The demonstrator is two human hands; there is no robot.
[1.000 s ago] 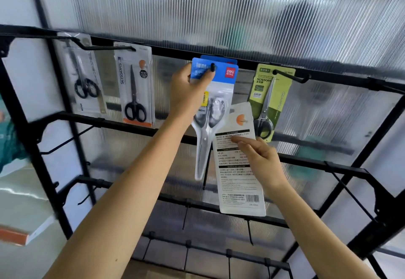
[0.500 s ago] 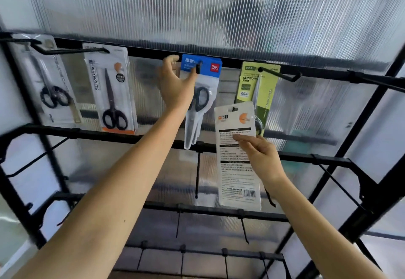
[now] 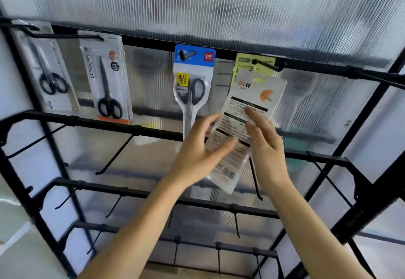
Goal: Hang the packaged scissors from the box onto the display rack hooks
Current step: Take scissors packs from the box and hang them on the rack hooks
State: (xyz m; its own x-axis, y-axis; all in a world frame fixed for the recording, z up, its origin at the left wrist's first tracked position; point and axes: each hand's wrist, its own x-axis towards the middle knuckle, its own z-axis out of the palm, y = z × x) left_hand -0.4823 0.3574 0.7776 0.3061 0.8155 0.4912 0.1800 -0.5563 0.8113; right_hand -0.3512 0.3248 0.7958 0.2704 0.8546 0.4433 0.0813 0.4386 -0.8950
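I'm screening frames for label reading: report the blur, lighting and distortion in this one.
Head view: motion blur smears the left hand and the white package the right hand holds, leaving its print unreadable; the blue-topped package on its hook is sharper; backlight glows through the ribbed panel; the wide-angle lens bows the rack bars.

2 bare forearms (image 3: 140, 224), left hand (image 3: 197, 153), right hand (image 3: 267, 151)

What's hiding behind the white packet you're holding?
A green scissors pack on its hook peeks out above the white packet. Its lower part, scissors included, is covered.
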